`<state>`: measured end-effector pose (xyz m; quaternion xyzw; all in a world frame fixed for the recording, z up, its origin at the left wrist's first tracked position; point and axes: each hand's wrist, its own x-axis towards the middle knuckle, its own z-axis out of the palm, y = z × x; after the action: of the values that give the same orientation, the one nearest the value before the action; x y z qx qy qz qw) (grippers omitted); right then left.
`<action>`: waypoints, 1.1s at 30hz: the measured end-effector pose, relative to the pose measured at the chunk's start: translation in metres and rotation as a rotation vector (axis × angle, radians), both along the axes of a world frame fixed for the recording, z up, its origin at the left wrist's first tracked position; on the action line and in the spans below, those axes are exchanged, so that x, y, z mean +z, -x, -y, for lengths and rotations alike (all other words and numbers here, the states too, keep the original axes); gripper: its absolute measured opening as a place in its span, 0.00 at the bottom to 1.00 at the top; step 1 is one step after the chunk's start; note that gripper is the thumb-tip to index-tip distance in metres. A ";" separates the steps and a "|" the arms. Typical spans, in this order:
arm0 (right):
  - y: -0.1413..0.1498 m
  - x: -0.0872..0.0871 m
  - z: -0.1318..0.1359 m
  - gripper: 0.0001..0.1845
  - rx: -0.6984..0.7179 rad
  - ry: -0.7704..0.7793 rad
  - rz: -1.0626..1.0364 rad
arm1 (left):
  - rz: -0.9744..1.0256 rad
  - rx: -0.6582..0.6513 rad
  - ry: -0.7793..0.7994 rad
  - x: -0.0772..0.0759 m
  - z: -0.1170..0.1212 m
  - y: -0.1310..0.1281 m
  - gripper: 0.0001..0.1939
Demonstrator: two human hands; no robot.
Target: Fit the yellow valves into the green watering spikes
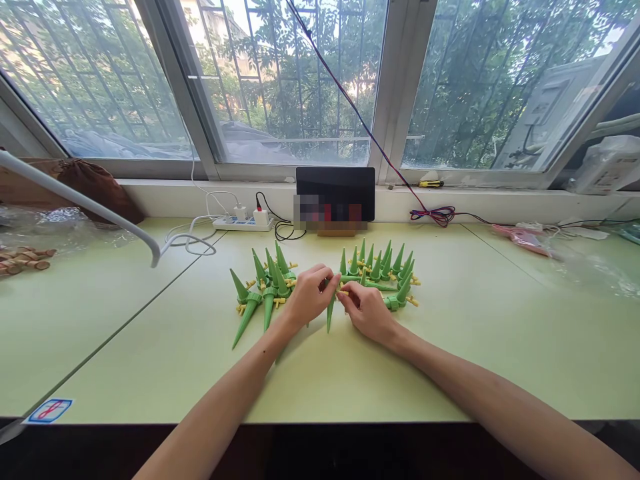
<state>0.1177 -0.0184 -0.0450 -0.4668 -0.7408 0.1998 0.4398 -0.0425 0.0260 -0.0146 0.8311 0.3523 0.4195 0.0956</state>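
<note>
Green plastic makes up the tapered spike (pixel 329 316), pointing towards the near edge of the bench (pixel 360 390), between both hands. The left hand (pixel 314 293) has its grip pinched near the top, probably steadying it; the right hand's (pixel 369 311) grip pinches a yellow fitting (pixel 343 292). Left cluster (pixel 269 307) and right cluster (pixel 376 269) flank them, apparently leaving working room.

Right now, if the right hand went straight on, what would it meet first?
Probably the left hand, just ahead of the right hand, though the green spike between them might come first; depth is unclear.
</note>
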 end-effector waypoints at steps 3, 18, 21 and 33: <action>0.000 0.001 0.000 0.15 0.001 0.015 0.008 | -0.002 -0.003 -0.001 -0.001 0.000 0.000 0.17; 0.000 0.002 0.001 0.17 0.006 0.025 -0.001 | -0.014 -0.012 0.032 0.000 0.001 0.000 0.16; 0.001 0.001 0.001 0.16 -0.008 0.031 -0.002 | -0.012 -0.010 0.036 0.000 0.001 0.000 0.17; 0.001 0.002 0.001 0.17 0.004 0.032 -0.003 | -0.027 0.000 0.029 0.002 0.003 -0.001 0.16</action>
<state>0.1170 -0.0193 -0.0434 -0.4720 -0.7378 0.2133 0.4328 -0.0418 0.0233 -0.0130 0.8352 0.3596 0.4032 0.1028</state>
